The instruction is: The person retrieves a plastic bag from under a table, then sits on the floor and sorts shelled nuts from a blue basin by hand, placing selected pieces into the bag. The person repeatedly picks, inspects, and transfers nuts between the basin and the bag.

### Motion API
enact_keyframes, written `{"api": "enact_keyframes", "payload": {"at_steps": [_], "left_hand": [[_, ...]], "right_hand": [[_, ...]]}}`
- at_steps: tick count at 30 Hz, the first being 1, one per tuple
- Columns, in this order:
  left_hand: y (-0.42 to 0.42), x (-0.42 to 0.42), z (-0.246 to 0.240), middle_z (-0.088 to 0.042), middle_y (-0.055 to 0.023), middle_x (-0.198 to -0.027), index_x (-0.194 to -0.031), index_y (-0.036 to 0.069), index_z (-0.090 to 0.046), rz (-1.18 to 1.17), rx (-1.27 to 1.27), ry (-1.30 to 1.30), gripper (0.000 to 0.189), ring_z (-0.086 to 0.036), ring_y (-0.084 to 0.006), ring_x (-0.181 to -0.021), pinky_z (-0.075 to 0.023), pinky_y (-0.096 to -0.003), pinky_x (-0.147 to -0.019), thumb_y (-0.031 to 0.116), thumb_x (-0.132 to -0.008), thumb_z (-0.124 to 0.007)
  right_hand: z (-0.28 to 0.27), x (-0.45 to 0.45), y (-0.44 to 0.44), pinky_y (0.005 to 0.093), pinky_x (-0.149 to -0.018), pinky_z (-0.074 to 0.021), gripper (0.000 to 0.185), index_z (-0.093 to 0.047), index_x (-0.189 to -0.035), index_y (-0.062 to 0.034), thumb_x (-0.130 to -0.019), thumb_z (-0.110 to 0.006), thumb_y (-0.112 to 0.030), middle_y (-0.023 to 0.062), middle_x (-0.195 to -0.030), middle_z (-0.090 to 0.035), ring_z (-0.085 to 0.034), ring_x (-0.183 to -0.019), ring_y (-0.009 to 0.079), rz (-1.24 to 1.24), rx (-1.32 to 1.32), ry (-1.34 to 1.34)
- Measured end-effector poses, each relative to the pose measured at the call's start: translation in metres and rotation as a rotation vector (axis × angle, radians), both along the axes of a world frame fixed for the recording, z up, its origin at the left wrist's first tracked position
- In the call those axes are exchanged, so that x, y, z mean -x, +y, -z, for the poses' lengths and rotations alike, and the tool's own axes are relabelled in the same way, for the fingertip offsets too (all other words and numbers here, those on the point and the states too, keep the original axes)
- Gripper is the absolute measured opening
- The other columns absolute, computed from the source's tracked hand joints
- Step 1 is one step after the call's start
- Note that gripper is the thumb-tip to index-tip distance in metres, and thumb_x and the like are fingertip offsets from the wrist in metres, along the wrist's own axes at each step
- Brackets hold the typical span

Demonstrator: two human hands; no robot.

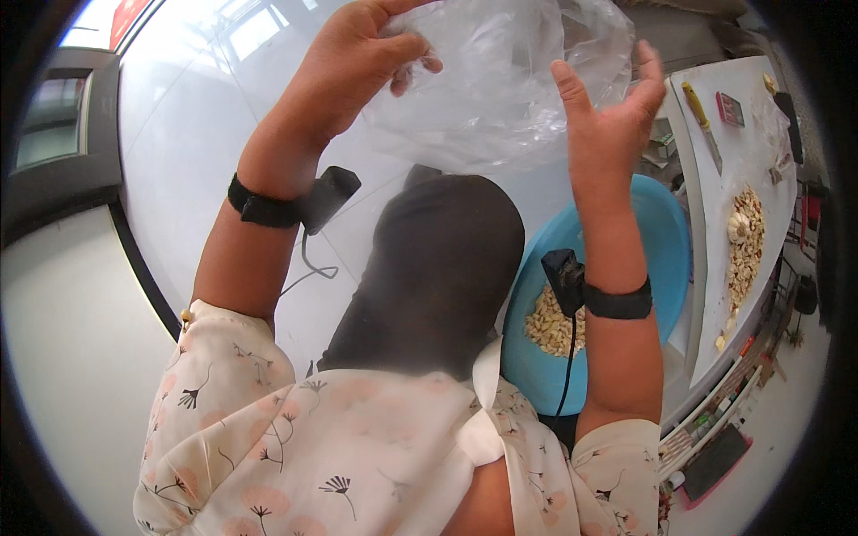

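A clear plastic bag [482,100], crumpled and spread wide, hangs between my hands at the top of the view. My left hand [375,57] grips its left side, fingers curled around the film. At the bag's right edge, my right hand [613,107] has thumb and fingers spread apart; it is close to the film, and I see no firm hold. Below my right forearm sits a blue plastic basin [529,382] with peeled garlic cloves [553,325] in it. My forearm hides part of the basin.
To the right, a white table [710,221] bears a yellow-handled knife [700,117], a small red-framed device [730,109] and a pile of garlic cloves [745,254] with a whole bulb [739,228]. A rack [717,402] stands beyond. A dark-framed door [60,127] is at left.
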State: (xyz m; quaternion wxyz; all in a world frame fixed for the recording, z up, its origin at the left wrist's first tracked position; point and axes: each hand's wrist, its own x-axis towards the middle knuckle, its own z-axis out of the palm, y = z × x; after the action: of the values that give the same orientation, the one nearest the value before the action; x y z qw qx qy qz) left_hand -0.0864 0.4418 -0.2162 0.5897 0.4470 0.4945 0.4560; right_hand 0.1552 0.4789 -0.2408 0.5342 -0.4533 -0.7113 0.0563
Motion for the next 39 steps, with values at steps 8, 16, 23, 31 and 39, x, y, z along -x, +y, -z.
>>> {"api": "enact_keyframes", "payload": {"at_steps": [8,16,23,31,39], "left_hand": [[-0.02,-0.023,-0.046,-0.066,-0.0062,-0.081,-0.147,-0.003,-0.042,0.049,-0.005,-0.401,0.061,-0.06,-0.0081,-0.062,-0.0447,-0.0199,-0.054,-0.004,-0.087,-0.053],[-0.044,-0.022,-0.062,-0.065,-0.0074,-0.084,-0.146,-0.005,-0.04,-0.076,-0.08,-0.499,0.063,-0.063,-0.0104,-0.069,-0.0463,-0.0201,-0.056,-0.007,-0.084,-0.052],[-0.054,-0.006,-0.061,-0.058,-0.0182,-0.129,-0.148,-0.004,-0.037,-0.131,-0.151,-0.622,0.062,-0.06,-0.009,-0.072,-0.0495,-0.0185,-0.056,-0.001,-0.088,-0.051],[-0.062,0.005,-0.068,-0.069,-0.0113,-0.108,-0.139,0.006,-0.057,0.005,-0.211,-0.709,0.046,-0.065,-0.0117,-0.073,-0.0514,-0.0234,-0.06,0.01,-0.093,-0.061],[-0.06,0.004,-0.06,-0.051,-0.0184,-0.143,-0.148,-0.001,-0.041,-0.197,-0.292,-0.437,0.062,-0.064,-0.0099,-0.08,-0.0559,-0.0214,-0.065,0.009,-0.089,-0.058]], "right_hand": [[-0.025,0.018,-0.028,0.0404,-0.092,-0.0511,0.028,-0.062,-0.114,-0.0055,-0.087,-0.069,-0.014,0.0141,-0.108,-0.066,-0.06,-0.109,0.034,-0.512,0.119,-0.24],[-0.024,0.01,-0.029,0.039,-0.086,-0.0534,0.029,-0.063,-0.113,-0.0071,-0.086,-0.071,-0.014,0.0123,-0.109,-0.067,-0.064,-0.097,0.0309,-0.389,0.176,-0.313],[-0.03,-0.025,-0.016,0.0384,-0.095,-0.0492,0.042,-0.059,-0.122,-0.0058,-0.09,-0.074,-0.028,0.0092,-0.115,-0.064,-0.06,-0.109,0.0241,-0.105,-0.2,-0.067],[-0.011,-0.03,-0.015,0.0431,-0.115,-0.035,0.054,-0.043,-0.144,0.0002,-0.106,-0.041,-0.039,0.0132,-0.141,-0.053,-0.052,-0.128,0.0287,-0.911,1.351,1.202],[-0.023,-0.054,-0.037,0.044,-0.103,-0.0483,0.043,-0.056,-0.131,-0.002,-0.101,-0.054,-0.033,0.0139,-0.127,-0.062,-0.062,-0.115,0.028,-1.032,1.208,1.13]]}}
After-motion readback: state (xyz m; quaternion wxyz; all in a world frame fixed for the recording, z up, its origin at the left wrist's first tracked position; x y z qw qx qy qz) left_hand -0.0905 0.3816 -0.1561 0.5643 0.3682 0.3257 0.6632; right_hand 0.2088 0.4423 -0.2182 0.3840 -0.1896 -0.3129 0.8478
